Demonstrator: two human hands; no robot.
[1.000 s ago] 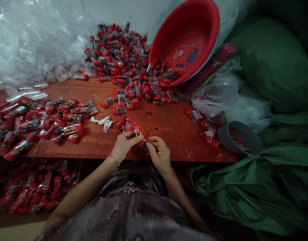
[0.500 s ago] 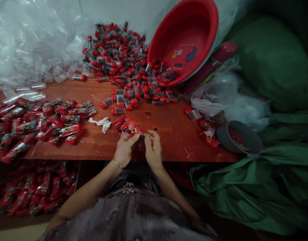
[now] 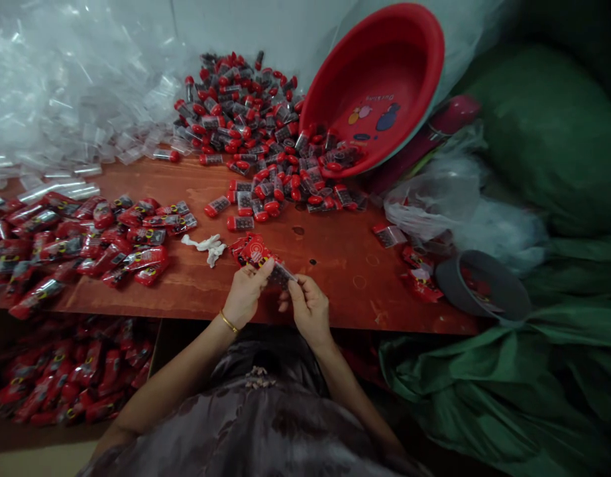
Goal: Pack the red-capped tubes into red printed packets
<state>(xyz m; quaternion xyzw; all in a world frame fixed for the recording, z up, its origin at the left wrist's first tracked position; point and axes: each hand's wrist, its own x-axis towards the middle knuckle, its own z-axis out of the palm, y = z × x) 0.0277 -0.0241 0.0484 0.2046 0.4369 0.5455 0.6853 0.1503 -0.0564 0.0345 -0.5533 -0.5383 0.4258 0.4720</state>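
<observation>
Together, left hand (image 3: 244, 291), right hand (image 3: 311, 310) pinch clear tube (image 3: 281, 272); lettering (image 3: 380, 97) on red basin (image 3: 385, 69) upside-down, blurred.

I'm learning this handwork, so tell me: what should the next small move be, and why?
Probably hold the left hand steady and let the right hand ease the clear, dark-filled piece toward the red wrappers: it spans the gap between the hands, and the wrappers lie right beside the left one.
</observation>
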